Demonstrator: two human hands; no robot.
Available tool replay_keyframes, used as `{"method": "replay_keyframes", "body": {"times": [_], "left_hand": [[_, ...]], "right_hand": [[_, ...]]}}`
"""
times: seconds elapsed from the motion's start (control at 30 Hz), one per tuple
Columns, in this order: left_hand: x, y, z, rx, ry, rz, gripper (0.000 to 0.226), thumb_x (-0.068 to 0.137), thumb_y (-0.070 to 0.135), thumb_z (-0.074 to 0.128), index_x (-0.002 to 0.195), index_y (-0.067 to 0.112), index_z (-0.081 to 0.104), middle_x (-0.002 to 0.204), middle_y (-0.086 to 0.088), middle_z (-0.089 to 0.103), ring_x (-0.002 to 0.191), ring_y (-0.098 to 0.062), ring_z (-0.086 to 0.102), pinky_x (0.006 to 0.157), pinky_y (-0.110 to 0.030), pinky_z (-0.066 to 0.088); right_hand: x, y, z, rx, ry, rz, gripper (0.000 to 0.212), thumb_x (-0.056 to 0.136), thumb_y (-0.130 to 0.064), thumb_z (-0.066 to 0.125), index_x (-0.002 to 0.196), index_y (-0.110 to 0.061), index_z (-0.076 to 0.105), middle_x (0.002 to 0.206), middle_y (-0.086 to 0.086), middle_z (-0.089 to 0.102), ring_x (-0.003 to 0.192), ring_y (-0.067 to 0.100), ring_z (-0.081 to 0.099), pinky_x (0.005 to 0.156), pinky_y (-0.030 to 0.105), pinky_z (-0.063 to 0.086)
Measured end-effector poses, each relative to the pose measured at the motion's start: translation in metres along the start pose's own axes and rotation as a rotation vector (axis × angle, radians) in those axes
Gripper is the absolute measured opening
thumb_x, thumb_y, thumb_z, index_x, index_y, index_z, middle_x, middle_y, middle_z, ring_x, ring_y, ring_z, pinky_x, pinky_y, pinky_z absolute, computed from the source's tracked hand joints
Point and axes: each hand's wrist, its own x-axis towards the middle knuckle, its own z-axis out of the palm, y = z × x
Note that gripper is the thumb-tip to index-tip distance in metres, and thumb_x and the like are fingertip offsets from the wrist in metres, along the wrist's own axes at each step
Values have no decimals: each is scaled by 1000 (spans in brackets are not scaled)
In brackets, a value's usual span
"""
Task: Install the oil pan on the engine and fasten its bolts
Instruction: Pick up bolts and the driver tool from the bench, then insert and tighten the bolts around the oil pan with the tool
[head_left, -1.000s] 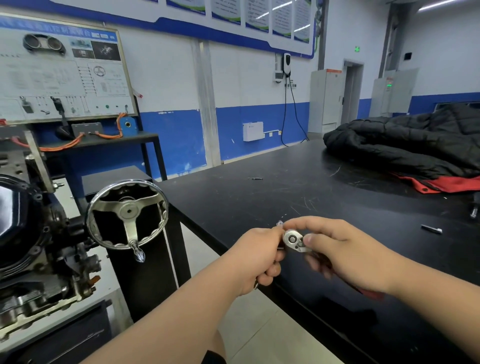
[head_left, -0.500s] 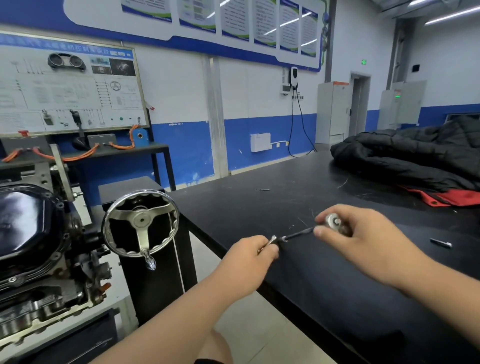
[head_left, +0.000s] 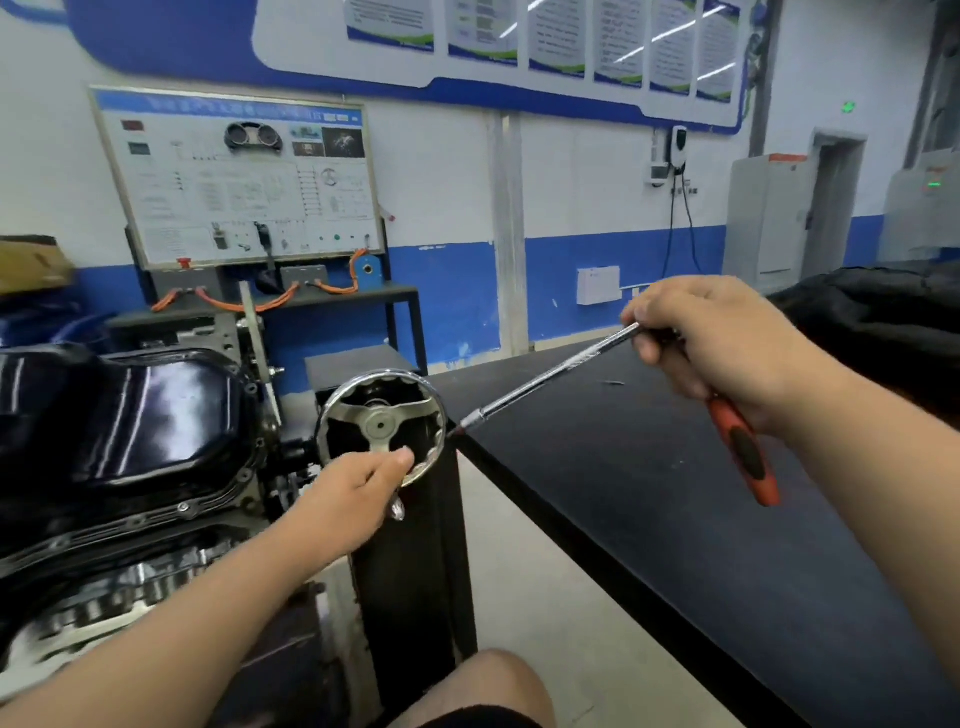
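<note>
Head cam: black oil pan (head_left: 130, 415) sits on the engine (head_left: 104, 561) at 9 o'clock, bolts along its flange. Left hand (head_left: 353, 493) grips the chrome handwheel (head_left: 382, 426) at the rim's lower edge, fingers curled. Right hand (head_left: 727, 343) at 2 o'clock is clenched round a ratchet (head_left: 743, 452) w/ red handle; its long extension bar (head_left: 545, 376) points toward 8 o'clock, over the black table (head_left: 675, 545). Dark jacket (head_left: 883, 322) at 3 o'clock.
</note>
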Motion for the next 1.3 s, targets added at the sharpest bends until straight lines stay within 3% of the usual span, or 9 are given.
{"method": "replay_keyframes", "body": {"times": [0.1,0.17,0.23,0.33,0.5,0.83,0.97,1.07,1.3], "left_hand": [[-19,-26,-34,-419,60,-173,57,103,34,31,48,22,32,44,3,25,36,-10,24,46,-25,24],[-34,-45,-54,-550,112,-213,52,102,36,28,54,17,26,47,-2,19,34,-11,19,41,-16,18],[-46,-62,-74,-667,133,-218,49,97,38,37,56,14,23,47,-2,19,33,-8,19,40,-11,15],[-60,-85,-110,-918,95,-224,46,79,39,62,49,17,34,45,-3,24,31,-8,20,37,-9,17],[-63,-106,-155,-1393,-70,-192,44,62,25,80,47,18,39,43,1,33,28,-8,22,31,-8,19],[-48,-123,-175,-1540,-97,-196,47,67,23,79,50,20,35,46,1,27,31,-10,19,31,-10,21],[-44,-125,-164,-1489,33,-314,42,74,28,70,48,18,38,44,2,31,27,-8,26,31,-8,19],[-41,-125,-146,-1477,103,-377,39,81,30,57,48,18,40,45,2,31,27,-7,26,31,-8,17],[-9,-120,-86,-1687,345,-518,29,77,35,62,56,16,51,48,4,33,28,-6,27,26,-12,18]], "right_hand": [[22,-5,48,20,-84,-17,20,84,-22,52,76,-5,60,59,4,55,35,14,31,35,17,27],[31,-4,84,46,-131,-25,23,84,-23,53,76,-3,60,59,5,55,35,15,31,36,17,28],[40,-2,123,121,-155,-37,19,83,-20,53,76,-5,61,58,6,54,33,14,29,36,20,28],[57,3,176,259,-198,-32,21,75,-23,53,75,-4,61,56,6,52,29,14,26,38,25,21],[84,10,233,345,-323,-18,18,78,-20,50,77,-9,64,56,9,51,28,13,25,36,14,26],[115,8,268,464,-435,15,17,77,-16,47,74,-12,63,52,8,47,25,11,22,37,13,28],[115,15,269,386,-398,-12,24,85,-9,42,73,-13,63,52,7,49,26,12,24,36,12,27],[109,18,263,326,-401,-65,16,76,-15,47,71,-13,62,50,9,50,27,13,25,37,14,24],[102,30,240,104,-361,-200,14,71,-20,52,75,-16,65,50,15,52,30,14,31,41,11,29]]}}
